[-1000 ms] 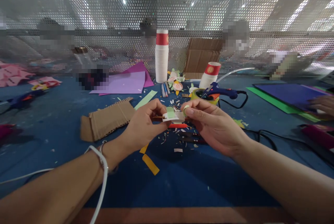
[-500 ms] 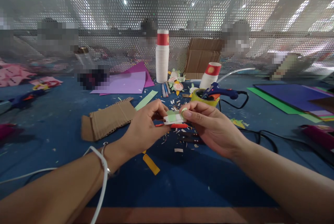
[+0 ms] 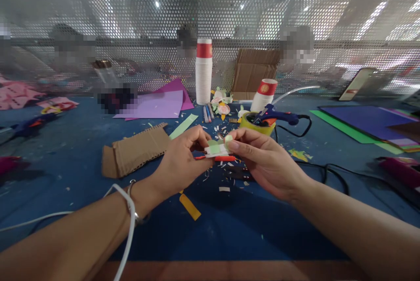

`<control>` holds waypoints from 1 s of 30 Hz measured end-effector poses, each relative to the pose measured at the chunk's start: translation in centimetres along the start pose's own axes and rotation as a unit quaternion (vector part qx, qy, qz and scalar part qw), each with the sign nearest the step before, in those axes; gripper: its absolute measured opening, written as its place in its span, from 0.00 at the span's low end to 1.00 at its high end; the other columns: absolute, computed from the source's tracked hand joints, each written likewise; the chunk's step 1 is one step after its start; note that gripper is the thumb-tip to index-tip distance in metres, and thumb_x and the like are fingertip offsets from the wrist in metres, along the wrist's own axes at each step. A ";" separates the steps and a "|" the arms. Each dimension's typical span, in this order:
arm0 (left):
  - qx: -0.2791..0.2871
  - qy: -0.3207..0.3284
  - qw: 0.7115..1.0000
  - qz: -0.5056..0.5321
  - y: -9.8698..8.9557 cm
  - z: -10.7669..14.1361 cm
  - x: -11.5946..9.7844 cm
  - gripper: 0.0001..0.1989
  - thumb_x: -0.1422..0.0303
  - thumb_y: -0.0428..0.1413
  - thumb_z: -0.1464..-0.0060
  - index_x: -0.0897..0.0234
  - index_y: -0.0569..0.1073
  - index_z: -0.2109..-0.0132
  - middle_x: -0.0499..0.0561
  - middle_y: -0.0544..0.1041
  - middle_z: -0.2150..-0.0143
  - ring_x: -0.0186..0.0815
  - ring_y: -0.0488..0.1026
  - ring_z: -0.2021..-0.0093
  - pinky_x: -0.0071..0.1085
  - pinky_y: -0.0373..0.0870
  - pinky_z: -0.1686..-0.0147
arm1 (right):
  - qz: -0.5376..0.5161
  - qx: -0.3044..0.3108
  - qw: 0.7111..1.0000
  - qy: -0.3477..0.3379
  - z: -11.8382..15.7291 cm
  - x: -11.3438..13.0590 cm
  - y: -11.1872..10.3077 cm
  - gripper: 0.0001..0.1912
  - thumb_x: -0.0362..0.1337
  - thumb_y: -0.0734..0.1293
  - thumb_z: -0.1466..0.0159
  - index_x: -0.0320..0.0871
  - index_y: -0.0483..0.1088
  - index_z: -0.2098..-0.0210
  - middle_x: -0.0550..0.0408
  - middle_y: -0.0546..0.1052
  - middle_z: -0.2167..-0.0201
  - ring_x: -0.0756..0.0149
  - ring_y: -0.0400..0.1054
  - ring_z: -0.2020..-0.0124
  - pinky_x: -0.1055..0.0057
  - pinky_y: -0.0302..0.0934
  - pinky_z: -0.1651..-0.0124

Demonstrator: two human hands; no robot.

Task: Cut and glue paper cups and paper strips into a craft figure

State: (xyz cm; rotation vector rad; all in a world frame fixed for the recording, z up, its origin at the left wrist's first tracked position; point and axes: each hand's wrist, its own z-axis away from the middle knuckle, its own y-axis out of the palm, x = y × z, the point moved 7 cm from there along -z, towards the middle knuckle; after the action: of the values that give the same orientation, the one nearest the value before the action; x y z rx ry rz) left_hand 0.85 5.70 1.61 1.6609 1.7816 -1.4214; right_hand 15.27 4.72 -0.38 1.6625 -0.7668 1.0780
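My left hand (image 3: 183,158) grips the left end of a small white and light green paper piece (image 3: 215,148) between thumb and fingers. From the right, my right hand (image 3: 262,158) pinches a small round pale green paper bit (image 3: 228,139) at the piece's right end. An orange-red object (image 3: 225,158) lies just below the paper piece, partly hidden by my left fingers. Paper scraps (image 3: 224,189) lie on the blue table around and beneath my hands.
Cardboard (image 3: 141,147) lies at left, a yellow strip (image 3: 190,207) in front. Behind stand a tall cup stack (image 3: 204,75) and a shorter one (image 3: 264,93). A blue glue gun (image 3: 278,115) rests on a yellow tape roll (image 3: 259,127); its black cable runs right.
The round green bit and my right fingertips have shifted slightly left over the piece. My left hand has barely moved.
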 end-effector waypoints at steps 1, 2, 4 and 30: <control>0.000 -0.002 1.000 -0.003 0.0 0.0 0.0 0.10 0.77 0.60 0.53 0.62 0.64 0.69 0.46 0.73 0.64 0.30 0.69 0.67 0.29 0.66 0.67 | -0.002 0.000 1.000 0.001 0.0 0.0 0.0 0.04 0.36 0.76 0.40 0.45 0.77 0.68 0.62 0.76 0.70 0.75 0.67 0.68 0.77 0.60 0.60; 0.000 -0.004 1.000 -0.005 0.0 0.0 0.1 0.10 0.76 0.60 0.53 0.62 0.64 0.70 0.46 0.73 0.64 0.31 0.70 0.66 0.29 0.66 0.67 | -0.006 0.001 1.000 0.002 0.0 0.0 0.0 0.04 0.36 0.76 0.40 0.45 0.77 0.68 0.62 0.76 0.70 0.75 0.67 0.68 0.77 0.60 0.60; -0.001 -0.008 1.000 -0.007 0.1 0.0 0.3 0.10 0.75 0.60 0.52 0.62 0.64 0.69 0.47 0.73 0.65 0.32 0.70 0.66 0.31 0.67 0.66 | -0.014 0.003 1.000 0.002 0.0 0.1 0.0 0.04 0.37 0.75 0.39 0.45 0.77 0.68 0.61 0.76 0.70 0.75 0.67 0.68 0.77 0.60 0.61; 0.011 -0.035 0.999 -0.011 0.1 -0.1 0.6 0.09 0.74 0.60 0.53 0.62 0.66 0.69 0.46 0.72 0.68 0.32 0.69 0.69 0.31 0.66 0.68 | 0.000 -0.003 1.000 0.008 0.1 -0.1 0.0 0.05 0.37 0.75 0.40 0.44 0.77 0.68 0.61 0.76 0.70 0.76 0.68 0.67 0.78 0.61 0.60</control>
State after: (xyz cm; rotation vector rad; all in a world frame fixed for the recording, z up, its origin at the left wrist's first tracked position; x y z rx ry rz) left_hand 0.86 6.06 1.17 1.5865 1.7576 -1.4950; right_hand 15.25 4.61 -0.52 1.6474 -0.7595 1.0867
